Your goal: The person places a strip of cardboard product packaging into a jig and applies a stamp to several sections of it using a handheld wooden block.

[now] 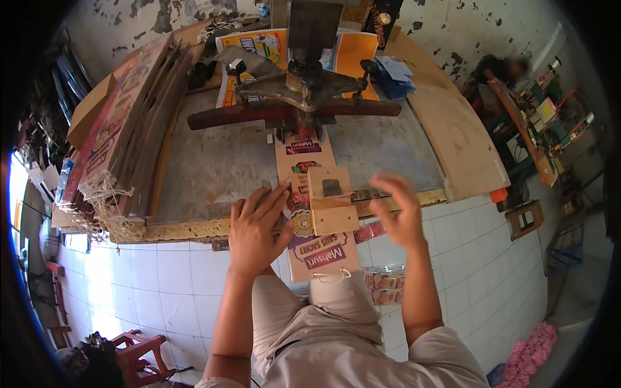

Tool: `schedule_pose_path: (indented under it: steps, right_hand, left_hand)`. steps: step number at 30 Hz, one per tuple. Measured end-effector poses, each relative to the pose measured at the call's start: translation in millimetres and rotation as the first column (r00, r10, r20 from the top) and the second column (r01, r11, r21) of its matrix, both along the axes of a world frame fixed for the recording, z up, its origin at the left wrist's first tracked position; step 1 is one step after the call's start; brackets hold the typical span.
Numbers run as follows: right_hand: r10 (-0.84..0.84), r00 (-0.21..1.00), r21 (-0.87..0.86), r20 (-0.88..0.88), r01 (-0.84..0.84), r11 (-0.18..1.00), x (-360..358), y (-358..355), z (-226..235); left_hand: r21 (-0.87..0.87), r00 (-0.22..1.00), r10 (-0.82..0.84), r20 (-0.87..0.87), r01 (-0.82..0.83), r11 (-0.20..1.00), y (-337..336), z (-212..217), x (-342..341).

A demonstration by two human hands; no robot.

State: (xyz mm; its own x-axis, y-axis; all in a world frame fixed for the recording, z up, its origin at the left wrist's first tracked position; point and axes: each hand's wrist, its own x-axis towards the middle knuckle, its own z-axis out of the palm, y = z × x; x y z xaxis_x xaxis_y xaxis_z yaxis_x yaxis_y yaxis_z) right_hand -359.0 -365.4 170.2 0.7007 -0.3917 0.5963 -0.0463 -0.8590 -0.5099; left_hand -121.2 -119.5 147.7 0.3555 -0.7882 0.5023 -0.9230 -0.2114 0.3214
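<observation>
A long printed strip (322,253), orange-brown and purple, runs from under a dark metal press (304,87) toward me. Its near end overhangs the table edge and carries a pale cord loop (332,277). On the strip lies a light wooden block (335,221) with a dark pad (331,187) on its face. My left hand (257,229) rests with fingers stretched along the strip's left edge, beside the block. To the right of the block my right hand (401,210) is raised, fingers apart and holding nothing.
Stacked printed strips with cord ends (123,123) line the table's left side. The press's red-edged crossbar (233,116) spans low over the metal tabletop (381,152). Blue sheets (393,74) lie at back right. A red stool (145,352) stands on the floor; another person (501,71) is at far right.
</observation>
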Motion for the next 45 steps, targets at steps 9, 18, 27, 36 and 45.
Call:
schedule_pose_path:
  steps: [9,18,27,36,45]
  right_hand:
    - [-0.376,0.902,-0.112,-0.211,0.360,0.926,-22.3,-102.5,-11.0]
    - [-0.351,0.896,-0.024,-0.273,0.359,0.933,-19.4,-102.2,3.9]
    - [-0.333,0.887,-0.003,-0.320,0.351,0.936,-18.6,-113.6,7.8]
    - [-0.168,0.942,-0.035,-0.291,0.165,0.986,-23.5,-100.8,11.4]
    - [-0.182,0.951,-0.007,-0.251,0.186,0.983,-24.7,-108.2,-5.5]
  left_hand:
    - [-0.013,0.999,-0.017,-0.032,0.017,1.000,1.5,0.8,0.1]
    - [-0.023,0.999,-0.024,-0.037,0.023,0.999,1.1,-1.5,0.6]
    - [-0.017,0.999,-0.014,-0.036,0.014,1.000,2.2,1.3,-0.2]
    - [-0.017,0.999,-0.017,-0.033,0.016,1.000,3.0,0.0,0.9]
    - [-0.018,1.000,-0.009,-0.020,0.009,1.000,1.5,-0.7,-0.1]
